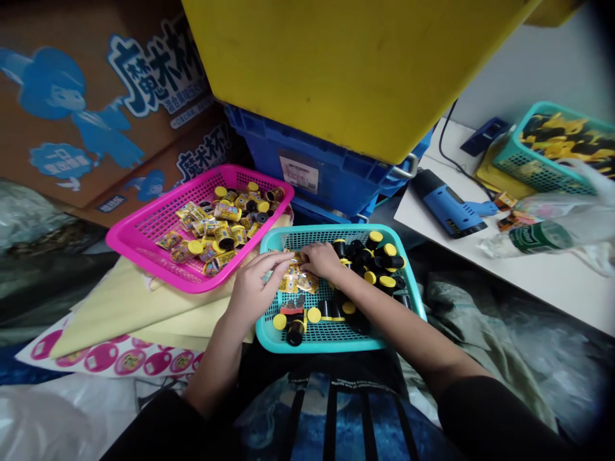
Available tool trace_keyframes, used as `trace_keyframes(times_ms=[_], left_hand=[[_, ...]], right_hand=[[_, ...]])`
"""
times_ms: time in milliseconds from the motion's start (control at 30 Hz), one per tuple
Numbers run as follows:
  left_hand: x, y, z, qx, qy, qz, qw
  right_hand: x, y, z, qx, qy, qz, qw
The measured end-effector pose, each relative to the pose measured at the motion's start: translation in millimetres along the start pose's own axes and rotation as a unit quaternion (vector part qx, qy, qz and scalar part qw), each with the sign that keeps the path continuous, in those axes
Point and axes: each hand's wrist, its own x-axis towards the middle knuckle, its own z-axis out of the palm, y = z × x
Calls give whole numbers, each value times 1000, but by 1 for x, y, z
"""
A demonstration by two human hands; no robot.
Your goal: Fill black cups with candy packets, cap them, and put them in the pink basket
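Both hands are over a teal mesh basket (339, 346). My left hand (254, 285) reaches across its left rim, thumb and fingertips drawn together at a small piece I cannot make out. Close beside it, the fingers of my right hand (321, 259) are curled down, and what they grip is hidden. Just under the fingertips lie shiny yellow printed wrappers (293, 282). Black bottles with yellow caps (387, 283) fill the basket's right side. Nearer me are more of them, including a black bottle (295, 331) beside a red and black piece (292, 306).
A pink basket (144, 261) of small wrapped bottles (223, 230) stands at left on yellow sheets (120, 307). Behind are a blue crate (269, 150), a yellow box (336, 70) and cartons (96, 147). On the right table (528, 282) lies a blue heat gun (449, 205).
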Motion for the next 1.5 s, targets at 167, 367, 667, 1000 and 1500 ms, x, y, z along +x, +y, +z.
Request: trace_keyframes(times_ms=[167, 367, 667, 1000, 1500], left_hand=[[0, -1, -1, 2, -7, -26, 1000], [0, -7, 8, -29, 1, -71, 997], [9, -8, 45, -294, 1, -262, 919], [6, -8, 38, -312, 30, -265, 912], [-3, -7, 31, -263, 1, -285, 922]], right_hand=[[-2, 6, -3, 26, 6, 7, 1000], [-13, 14, -18, 85, 23, 4, 996], [-54, -1, -42, 511, 66, -29, 857], [-79, -10, -31, 395, 17, -18, 918], [-106, 16, -39, 655, 128, 66, 742]])
